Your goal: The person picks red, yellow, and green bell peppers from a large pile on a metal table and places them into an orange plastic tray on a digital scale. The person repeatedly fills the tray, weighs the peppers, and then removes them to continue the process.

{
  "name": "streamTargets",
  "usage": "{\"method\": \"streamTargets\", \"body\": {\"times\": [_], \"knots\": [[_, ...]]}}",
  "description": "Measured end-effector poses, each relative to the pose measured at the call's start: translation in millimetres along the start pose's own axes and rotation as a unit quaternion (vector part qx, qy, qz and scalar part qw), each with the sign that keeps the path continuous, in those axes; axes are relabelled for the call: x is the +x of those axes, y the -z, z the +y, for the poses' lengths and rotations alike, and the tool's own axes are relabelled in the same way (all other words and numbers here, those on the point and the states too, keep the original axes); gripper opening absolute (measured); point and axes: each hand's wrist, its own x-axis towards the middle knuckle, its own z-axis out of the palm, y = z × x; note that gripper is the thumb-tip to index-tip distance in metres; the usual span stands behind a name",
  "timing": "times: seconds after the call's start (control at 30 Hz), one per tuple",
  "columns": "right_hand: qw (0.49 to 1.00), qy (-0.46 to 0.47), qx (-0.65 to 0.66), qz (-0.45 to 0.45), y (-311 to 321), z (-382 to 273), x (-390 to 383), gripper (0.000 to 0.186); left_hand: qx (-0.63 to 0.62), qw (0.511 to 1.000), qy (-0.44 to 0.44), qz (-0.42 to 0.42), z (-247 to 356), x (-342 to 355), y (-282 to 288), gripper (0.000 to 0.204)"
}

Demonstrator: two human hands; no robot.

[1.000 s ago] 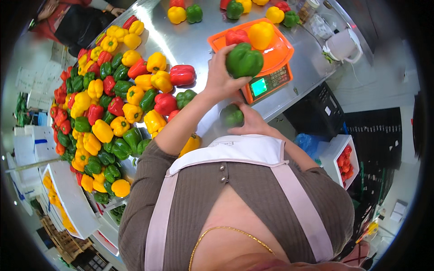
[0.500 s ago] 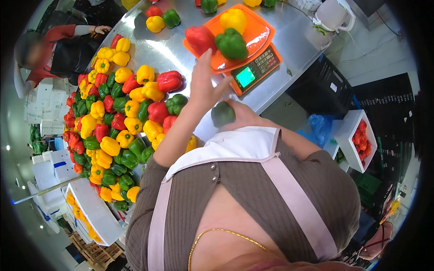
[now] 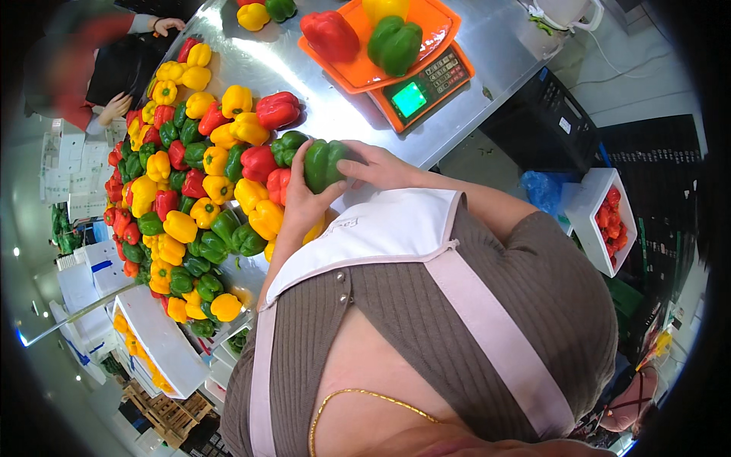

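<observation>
Both my hands hold a green bell pepper (image 3: pixel 323 164) in front of my apron. My left hand (image 3: pixel 302 190) cups its left side, while my right hand (image 3: pixel 377 169) grips it from the right. Just left of it another green pepper (image 3: pixel 288 148) lies at the edge of a large pile of red, yellow and green peppers (image 3: pixel 204 183). Beyond my hands stands an orange weighing scale (image 3: pixel 438 80) with a lit green screen. On its orange tray (image 3: pixel 354 76) rest a red pepper (image 3: pixel 330 36), a green pepper (image 3: pixel 394 46) and a yellow pepper (image 3: pixel 386 9).
The steel table (image 3: pixel 495 57) has its edge at my right. A black bin-like box (image 3: pixel 541 126) and a white foam box (image 3: pixel 590 202) of red peppers stand beyond that edge. Another foam box (image 3: pixel 171 346) holds yellow peppers at lower left. A person (image 3: pixel 84 65) stands across the pile.
My left hand has come down from beside the scale's tray onto the green bell pepper. My right hand has brought that pepper leftward and up. The other person's second hand now shows by the pile.
</observation>
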Motion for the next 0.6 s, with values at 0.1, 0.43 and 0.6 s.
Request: {"method": "streamTargets", "body": {"times": [0.1,0.43,0.6], "knots": [[0.999,0.024,-0.025,0.007,-2.4,3.3,-0.5,0.068,-0.013,0.999,-0.025,0.017,-0.4,-3.2,6.8,0.089],[0.982,-0.021,-0.185,-0.037,1.3,3.1,0.6,0.042,-0.042,0.954,-0.054,0.291,-18.2,-12.5,92.0,0.079],[0.976,-0.018,-0.214,-0.045,1.9,6.2,7.9,0.04,0.043,0.905,-0.05,0.42,-47.4,-34.1,141.6,0.083]]}}
